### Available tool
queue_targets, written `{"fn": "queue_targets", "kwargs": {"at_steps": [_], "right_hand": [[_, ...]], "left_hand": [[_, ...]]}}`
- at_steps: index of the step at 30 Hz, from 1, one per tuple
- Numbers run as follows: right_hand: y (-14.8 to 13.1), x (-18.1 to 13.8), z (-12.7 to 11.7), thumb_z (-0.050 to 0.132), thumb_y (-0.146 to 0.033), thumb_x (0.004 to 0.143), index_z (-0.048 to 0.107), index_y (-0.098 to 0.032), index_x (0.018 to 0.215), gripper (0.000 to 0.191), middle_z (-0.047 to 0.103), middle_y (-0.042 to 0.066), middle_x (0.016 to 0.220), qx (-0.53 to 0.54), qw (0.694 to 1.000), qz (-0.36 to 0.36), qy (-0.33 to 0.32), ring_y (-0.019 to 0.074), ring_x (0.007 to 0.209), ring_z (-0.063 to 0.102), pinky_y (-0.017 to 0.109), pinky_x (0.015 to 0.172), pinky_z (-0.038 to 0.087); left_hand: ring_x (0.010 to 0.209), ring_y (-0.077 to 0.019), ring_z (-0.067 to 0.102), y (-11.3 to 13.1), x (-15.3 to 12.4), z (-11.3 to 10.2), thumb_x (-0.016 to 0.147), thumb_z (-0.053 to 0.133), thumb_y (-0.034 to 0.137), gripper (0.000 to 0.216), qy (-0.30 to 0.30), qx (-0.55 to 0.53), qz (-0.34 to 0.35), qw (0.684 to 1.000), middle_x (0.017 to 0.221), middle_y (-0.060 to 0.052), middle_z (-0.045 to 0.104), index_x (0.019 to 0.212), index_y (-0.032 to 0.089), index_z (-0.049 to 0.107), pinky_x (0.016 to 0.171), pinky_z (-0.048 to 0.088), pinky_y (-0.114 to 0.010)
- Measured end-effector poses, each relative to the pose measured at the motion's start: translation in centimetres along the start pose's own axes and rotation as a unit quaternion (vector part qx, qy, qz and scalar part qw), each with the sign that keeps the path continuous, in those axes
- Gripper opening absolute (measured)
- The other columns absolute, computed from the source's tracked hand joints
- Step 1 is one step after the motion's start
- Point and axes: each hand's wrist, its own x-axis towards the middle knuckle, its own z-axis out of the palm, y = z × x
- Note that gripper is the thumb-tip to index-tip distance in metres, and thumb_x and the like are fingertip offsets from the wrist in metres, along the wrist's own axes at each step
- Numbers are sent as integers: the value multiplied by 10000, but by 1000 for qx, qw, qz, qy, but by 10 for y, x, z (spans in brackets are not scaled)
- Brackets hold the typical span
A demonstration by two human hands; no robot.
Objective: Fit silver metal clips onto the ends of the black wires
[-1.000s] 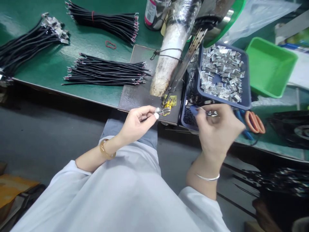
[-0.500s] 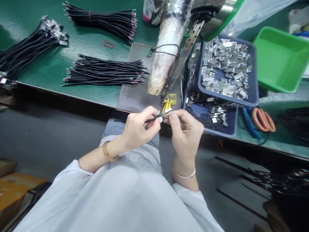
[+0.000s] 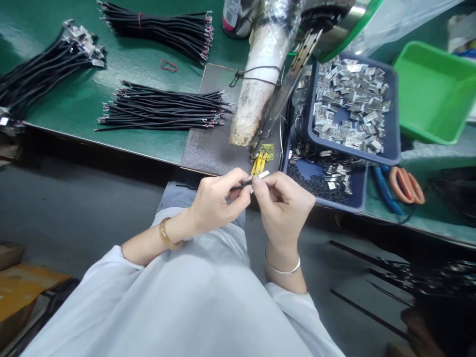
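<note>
Far left on the green table (image 3: 74,104): cable bundle (image 3: 40,69) with metal ends, banded bundle (image 3: 159,29) behind, a loose wire pile (image 3: 163,109) nearer the edge. Dark plate (image 3: 208,144) next, wrapped machine column (image 3: 260,84) standing on it. Left hand (image 3: 215,201) is in front of the table edge, thumb and forefinger pinched shut on a black wire (image 3: 238,185) pointing right. Right hand (image 3: 284,206) touches it, fingertips closed on a small metal clip (image 3: 262,174) at the wire's end, just below the plate's edge. Right of the hands: lower blue tray (image 3: 356,191) holding small black pieces plus some clips; upper blue tray (image 3: 394,134) sits over its back part, full of flat silver clips. Blue-handled pliers (image 3: 385,191) and orange scissors (image 3: 405,183) lie beside the trays, green tray (image 3: 435,94) far right. Versus a second ago: the right hand was over the lower blue tray and is now against the left hand; the left hand has barely moved. Since half a second ago, nearly the same pose.
</note>
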Motion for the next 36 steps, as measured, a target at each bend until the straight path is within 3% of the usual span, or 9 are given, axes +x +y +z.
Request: {"fn": "queue_targets", "kwargs": {"at_steps": [3,7,10,15,19,22,25,28,36], "right_hand": [[1,1,-2,656,-254,911,563,-178,607,327,472,-62,538,-16,1000,9,21,51,484,356,232,501,292],[4,4,-9,662,-313,878,632,-188,636,273,510,-49,520,51,993,107,13,75,483,432,233,496,336],[4,5,-13,666,-309,846,663,-196,667,212,571,-34,556,97,986,132,-18,92,503,488,231,486,367],[5,-2,-14,668,-285,867,730,-216,820,103,601,-30,597,14,999,29,-3,88,485,489,236,458,357],[6,-5,-15,614,-258,928,692,-257,1097,186,576,-62,618,87,991,-10,96,72,429,466,221,413,349],[3,-5,-17,574,-195,971,610,-299,1204,258,703,-39,838,98,985,-28,142,82,542,639,207,462,464],[0,-4,-19,641,-135,930,644,-290,1161,279,761,-19,966,-22,989,-94,112,134,760,759,240,626,589],[1,-2,-13,723,-79,848,684,-253,990,228,784,4,997,-101,981,-162,37,165,873,771,255,723,614],[8,9,6,668,-186,893,617,-211,821,92,768,38,969,43,998,-13,35,161,854,754,272,672,639]], "left_hand": [[521,-51,419,-1,0,-3,879,565,95,125,-6,24,31,999,608,65,474,779,167,541,521,361,-149],[577,-69,510,-2,0,-7,884,579,61,109,5,41,92,995,656,29,591,833,157,596,588,418,-173],[541,-63,501,-4,0,-10,909,588,106,102,-21,-15,54,998,662,15,636,830,143,641,558,418,-179],[495,-59,489,-6,3,-14,904,619,221,171,-61,-193,-139,969,637,0,659,822,117,727,477,401,-170],[525,-63,479,-8,6,-15,849,655,174,144,-14,-142,-126,982,627,-3,642,754,121,749,504,385,-184],[485,-52,380,-9,8,-16,844,628,145,165,-9,-87,-100,991,540,38,524,715,130,730,498,331,-199],[488,-48,360,-10,11,-16,846,612,141,172,-18,-65,-93,993,555,41,524,702,130,707,506,315,-204],[491,-45,379,-11,14,-14,847,599,135,178,-19,-66,-88,994,578,32,570,702,128,700,503,313,-197],[554,-57,530,-11,25,-5,807,610,115,144,31,-95,-127,987,681,-11,702,735,123,734,464,329,-158]]}}
